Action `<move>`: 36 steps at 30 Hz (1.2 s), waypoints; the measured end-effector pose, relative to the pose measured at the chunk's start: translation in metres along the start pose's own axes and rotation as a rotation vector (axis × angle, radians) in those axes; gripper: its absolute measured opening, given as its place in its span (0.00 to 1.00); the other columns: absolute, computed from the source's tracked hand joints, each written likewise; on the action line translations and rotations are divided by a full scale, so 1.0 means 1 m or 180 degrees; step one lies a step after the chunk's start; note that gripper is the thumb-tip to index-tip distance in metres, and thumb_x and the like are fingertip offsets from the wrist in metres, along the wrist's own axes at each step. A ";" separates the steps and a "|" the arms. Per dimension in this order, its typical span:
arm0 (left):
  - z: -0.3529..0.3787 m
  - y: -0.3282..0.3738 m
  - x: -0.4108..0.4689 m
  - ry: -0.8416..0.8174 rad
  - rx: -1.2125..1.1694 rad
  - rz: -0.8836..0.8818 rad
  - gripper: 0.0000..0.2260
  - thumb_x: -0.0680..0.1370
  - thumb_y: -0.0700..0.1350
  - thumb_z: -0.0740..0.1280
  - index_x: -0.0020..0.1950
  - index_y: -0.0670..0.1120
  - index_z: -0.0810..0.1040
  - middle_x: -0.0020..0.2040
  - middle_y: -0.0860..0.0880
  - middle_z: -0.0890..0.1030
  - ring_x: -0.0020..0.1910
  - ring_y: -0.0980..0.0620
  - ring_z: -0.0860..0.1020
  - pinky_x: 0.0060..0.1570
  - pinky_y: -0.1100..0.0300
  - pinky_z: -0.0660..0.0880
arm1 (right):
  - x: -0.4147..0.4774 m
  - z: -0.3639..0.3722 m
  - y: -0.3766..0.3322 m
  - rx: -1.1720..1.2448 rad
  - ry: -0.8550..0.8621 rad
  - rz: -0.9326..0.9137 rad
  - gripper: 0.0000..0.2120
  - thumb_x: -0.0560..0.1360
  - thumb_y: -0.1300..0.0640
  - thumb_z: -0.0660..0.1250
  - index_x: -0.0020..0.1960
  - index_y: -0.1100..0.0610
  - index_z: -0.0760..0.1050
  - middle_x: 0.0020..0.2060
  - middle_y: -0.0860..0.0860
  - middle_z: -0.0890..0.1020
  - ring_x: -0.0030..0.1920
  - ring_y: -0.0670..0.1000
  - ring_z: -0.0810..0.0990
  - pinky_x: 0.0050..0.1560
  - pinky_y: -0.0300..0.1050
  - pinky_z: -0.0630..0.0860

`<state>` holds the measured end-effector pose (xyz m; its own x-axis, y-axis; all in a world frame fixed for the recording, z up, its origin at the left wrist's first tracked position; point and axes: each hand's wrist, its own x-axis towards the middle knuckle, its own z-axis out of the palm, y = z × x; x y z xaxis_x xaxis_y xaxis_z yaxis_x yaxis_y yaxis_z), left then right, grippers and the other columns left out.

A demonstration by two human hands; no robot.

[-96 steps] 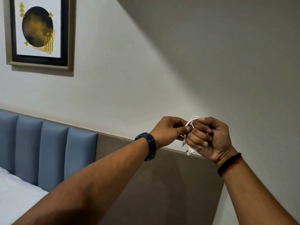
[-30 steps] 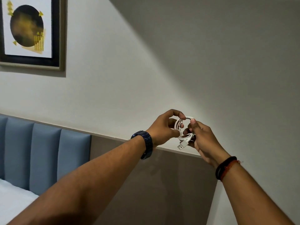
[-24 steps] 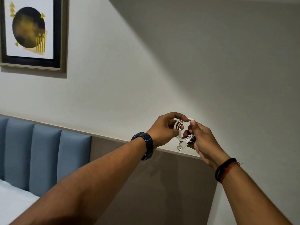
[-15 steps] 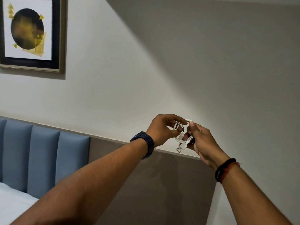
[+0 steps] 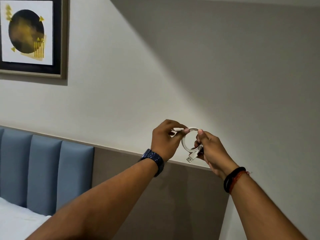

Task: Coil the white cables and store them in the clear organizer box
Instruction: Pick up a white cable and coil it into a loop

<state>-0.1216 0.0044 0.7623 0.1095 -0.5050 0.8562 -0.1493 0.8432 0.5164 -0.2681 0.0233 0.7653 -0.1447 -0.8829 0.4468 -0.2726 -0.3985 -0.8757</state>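
A white cable [image 5: 185, 144] wound into a small coil is held up in the air in front of the wall. My right hand [image 5: 210, 151] grips the coil's right and lower side, with its USB plug [image 5: 191, 158] sticking out below. My left hand [image 5: 165, 139] pinches the cable's other end at the top left of the coil, and that white tip pokes out between the fingers. The clear organizer box is not in view.
A padded blue headboard [image 5: 43, 172] and a grey wall panel [image 5: 173, 196] run along the wall below my hands. A white bed [image 5: 15, 222] lies at the lower left. A framed picture [image 5: 31, 37] hangs at the upper left.
My left hand has drawn the cable's free end up and to the left, out past the top of the coil. The right hand keeps its grip on the coil.
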 end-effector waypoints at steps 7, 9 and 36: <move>0.008 0.006 -0.012 0.0565 -0.0687 -0.0930 0.03 0.71 0.46 0.74 0.40 0.53 0.82 0.43 0.51 0.84 0.41 0.58 0.82 0.41 0.67 0.77 | 0.003 0.005 -0.003 0.0029 0.0307 -0.0229 0.18 0.80 0.48 0.58 0.39 0.59 0.72 0.32 0.53 0.71 0.35 0.57 0.75 0.42 0.61 0.82; 0.007 0.004 -0.013 0.0698 -0.0996 -0.1462 0.01 0.72 0.46 0.72 0.42 0.50 0.82 0.42 0.50 0.85 0.41 0.53 0.83 0.43 0.60 0.80 | 0.001 0.010 -0.002 0.0118 0.0366 -0.0328 0.17 0.80 0.49 0.59 0.39 0.60 0.72 0.31 0.53 0.72 0.33 0.55 0.78 0.41 0.63 0.82; -0.003 -0.016 -0.010 0.0297 -0.1505 -0.2834 0.02 0.71 0.37 0.73 0.41 0.40 0.81 0.42 0.40 0.84 0.35 0.42 0.84 0.34 0.54 0.82 | -0.011 0.020 0.008 0.0683 -0.0414 -0.0165 0.16 0.79 0.49 0.58 0.42 0.61 0.73 0.27 0.48 0.74 0.31 0.48 0.80 0.46 0.58 0.82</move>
<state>-0.1179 -0.0033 0.7450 0.0706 -0.9865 0.1478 0.4264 0.1638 0.8896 -0.2494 0.0247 0.7502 -0.0083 -0.8789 0.4769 -0.0662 -0.4754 -0.8773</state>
